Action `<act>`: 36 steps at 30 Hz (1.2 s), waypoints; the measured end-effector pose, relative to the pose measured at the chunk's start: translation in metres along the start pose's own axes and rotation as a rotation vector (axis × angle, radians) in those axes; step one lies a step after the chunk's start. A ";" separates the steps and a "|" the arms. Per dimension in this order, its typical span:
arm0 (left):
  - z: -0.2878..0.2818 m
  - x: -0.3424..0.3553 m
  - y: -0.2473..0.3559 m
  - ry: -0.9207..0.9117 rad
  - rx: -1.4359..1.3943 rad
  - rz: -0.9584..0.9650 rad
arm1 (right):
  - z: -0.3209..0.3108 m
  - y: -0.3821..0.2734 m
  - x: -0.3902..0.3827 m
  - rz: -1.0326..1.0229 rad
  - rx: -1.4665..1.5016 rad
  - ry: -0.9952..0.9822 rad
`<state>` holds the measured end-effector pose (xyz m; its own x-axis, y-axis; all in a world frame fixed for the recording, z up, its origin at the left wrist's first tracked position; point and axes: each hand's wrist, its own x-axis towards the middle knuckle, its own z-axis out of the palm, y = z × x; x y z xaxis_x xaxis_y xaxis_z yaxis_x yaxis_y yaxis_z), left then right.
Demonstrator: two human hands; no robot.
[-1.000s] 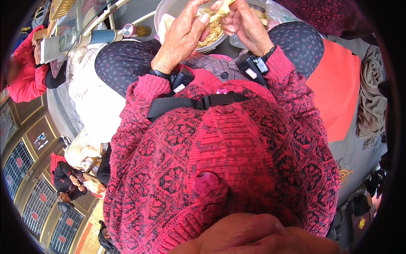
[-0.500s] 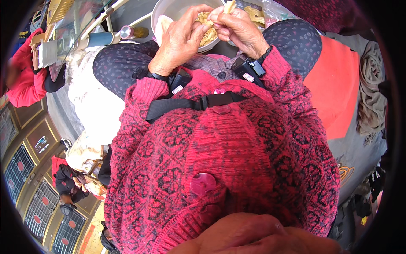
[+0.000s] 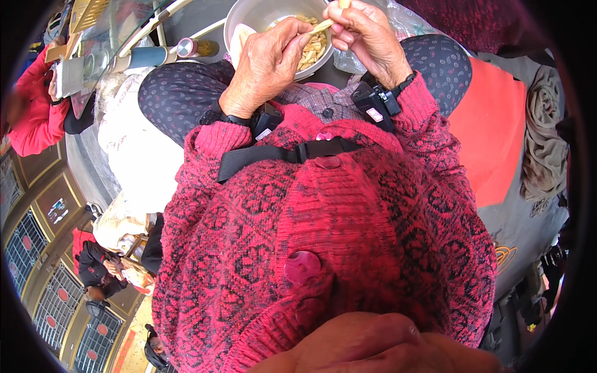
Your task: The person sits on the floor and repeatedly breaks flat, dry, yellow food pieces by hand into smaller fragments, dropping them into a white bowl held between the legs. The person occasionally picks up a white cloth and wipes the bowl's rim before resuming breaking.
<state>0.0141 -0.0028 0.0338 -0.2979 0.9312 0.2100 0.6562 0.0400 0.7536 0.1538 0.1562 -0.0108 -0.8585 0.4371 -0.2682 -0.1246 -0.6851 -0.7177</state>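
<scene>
Over a whitish bowl, my left hand is closed, thumb and forefinger pinching one end of a pale yellow vegetable strip. My right hand is closed on the strip's other end, so it spans the gap between my hands. A second pale stub sticks up from the right fingers; whether it belongs to the same strip I cannot tell. Cut yellowish pieces lie in the bowl below, partly hidden by my left hand. Something white rests against the bowl's left side.
A lidded jar lies left of the bowl, near pale rails and a glass panel. White plastic lies by my left knee, clear plastic right of the bowl. An orange-red sheet and grey cloth lie right. A person is at far left.
My right hand has moved right, away from my left hand, and the gap between them has widened. The pale strip now shows stretched between them. My left hand has barely moved.
</scene>
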 end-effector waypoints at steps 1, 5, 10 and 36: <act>-0.002 0.001 0.001 0.017 0.016 0.022 | 0.003 0.000 0.002 0.008 -0.026 -0.016; -0.006 0.003 0.002 0.042 0.025 0.056 | 0.011 0.000 0.002 0.115 0.119 0.124; -0.008 0.004 -0.003 0.009 0.031 0.053 | 0.012 -0.002 0.001 0.130 0.001 -0.003; -0.136 0.141 -0.090 0.235 -0.477 -0.012 | 0.104 -0.093 0.170 -0.405 -0.653 -0.027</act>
<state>-0.1813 0.0758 0.0804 -0.4871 0.8230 0.2922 0.2801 -0.1697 0.9448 -0.0317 0.2335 0.0768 -0.8212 0.5607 0.1064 -0.1204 0.0120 -0.9927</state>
